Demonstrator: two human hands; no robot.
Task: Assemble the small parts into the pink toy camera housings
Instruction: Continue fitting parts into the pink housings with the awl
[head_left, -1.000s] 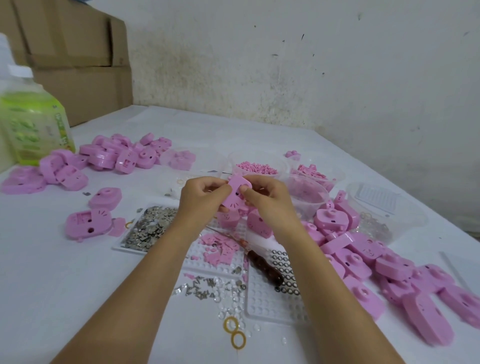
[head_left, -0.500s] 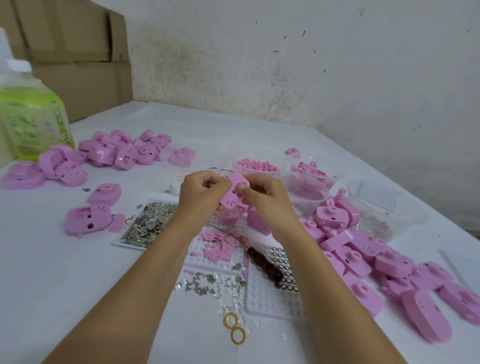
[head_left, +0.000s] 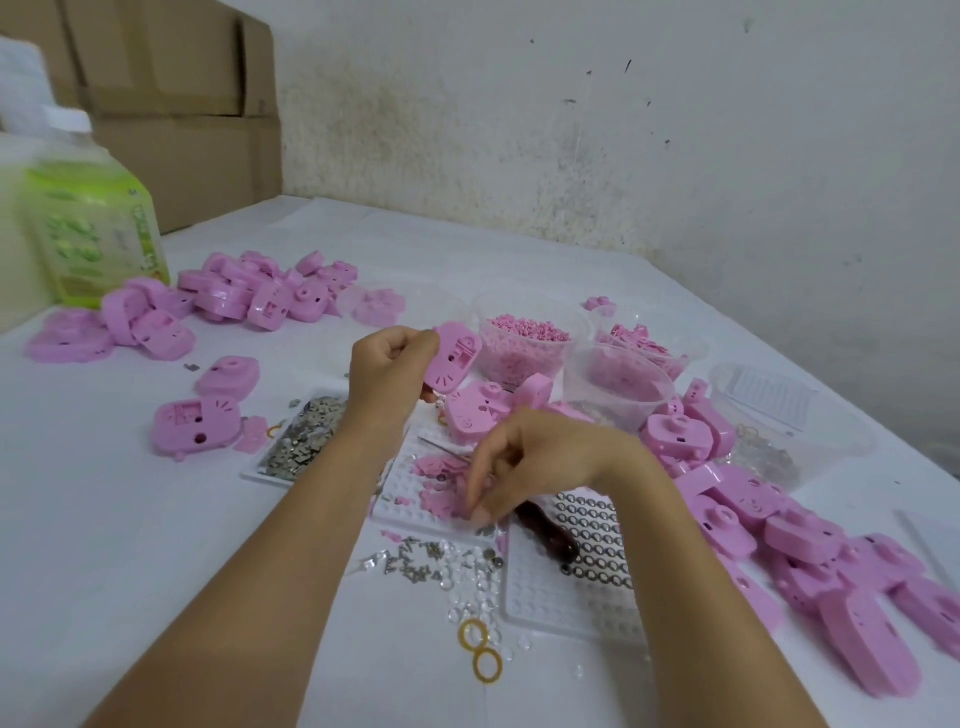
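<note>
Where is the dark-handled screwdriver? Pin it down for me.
Head view, just right of centre: the screwdriver lies slantwise across the white ring tray, its handle poking out from under the right hand, near the loose screws.

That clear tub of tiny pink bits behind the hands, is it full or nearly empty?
Mostly full: through the wall of the clear tub, the pink bits show from the bottom up to near the rim.
</note>
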